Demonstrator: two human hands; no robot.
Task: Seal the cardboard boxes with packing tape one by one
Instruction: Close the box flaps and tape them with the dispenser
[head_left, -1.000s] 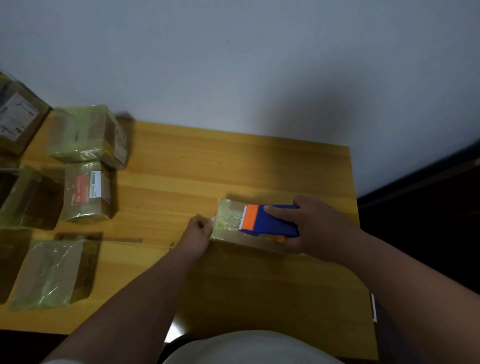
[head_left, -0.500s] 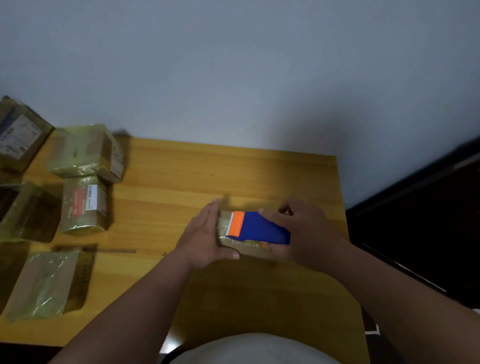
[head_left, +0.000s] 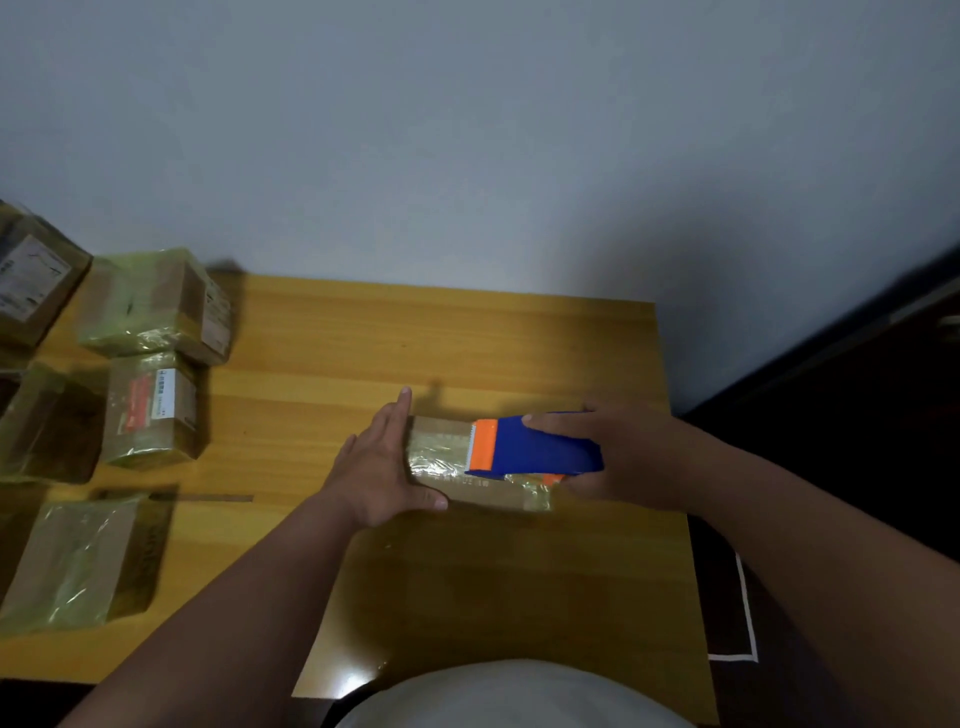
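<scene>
A small flat cardboard box (head_left: 441, 454) with shiny tape across its top lies in the middle of the wooden table (head_left: 441, 338). My left hand (head_left: 382, 462) presses flat against the box's left end, fingers straight, thumb along the near edge. My right hand (head_left: 618, 454) grips a blue tape dispenser (head_left: 540, 449) with an orange front, held over the right part of the box. The box's right end is hidden under the dispenser and hand.
Several taped cardboard boxes sit at the table's left: one (head_left: 156, 306) at the back, one with a white label (head_left: 150, 410) before it, a flat one (head_left: 78, 566) near the front edge. A wall rises behind; the table's right edge drops to dark floor.
My left hand went from touching the box's left end with curled fingers to pressing flat against it. The dispenser slid left along the box, then back right, leaving more taped top in sight.
</scene>
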